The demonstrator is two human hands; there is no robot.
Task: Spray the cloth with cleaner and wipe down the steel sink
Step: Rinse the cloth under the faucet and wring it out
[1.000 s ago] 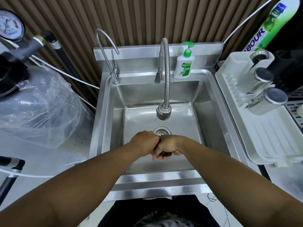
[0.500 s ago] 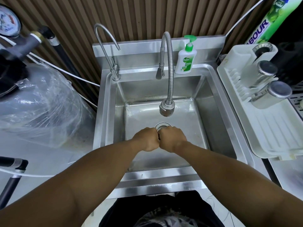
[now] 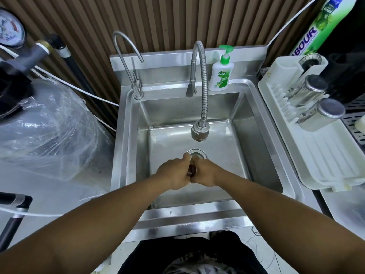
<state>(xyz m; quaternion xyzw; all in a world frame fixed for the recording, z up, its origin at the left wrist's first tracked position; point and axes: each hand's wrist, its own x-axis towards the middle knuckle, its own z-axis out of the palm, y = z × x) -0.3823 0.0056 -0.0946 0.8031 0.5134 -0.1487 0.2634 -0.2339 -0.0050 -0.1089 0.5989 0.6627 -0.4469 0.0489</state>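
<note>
Left hand (image 3: 174,171) and right hand (image 3: 204,172): fisted, pressed together over steel sink (image 3: 262,155) basin, just in front of drain (image 3: 197,153). Contents of grip: small, dark, unidentifiable. Cloth: not discernible.

- Looks like a small kitchen or pantry wash-up corner: steel sink (image 3: 262,155) with a flexible-neck faucet (image 3: 203,91) and a thin gooseneck filter tap (image 3: 128,62).
- Dettol handwash pump bottle (image 3: 220,74) on the back ledge.
- White dish drying rack (image 3: 325,155) holding steel tumblers (image 3: 322,113).
- Plastic-wrapped filter tank (image 3: 51,123) and pressure gauge (image 3: 9,28) on the left.
</note>
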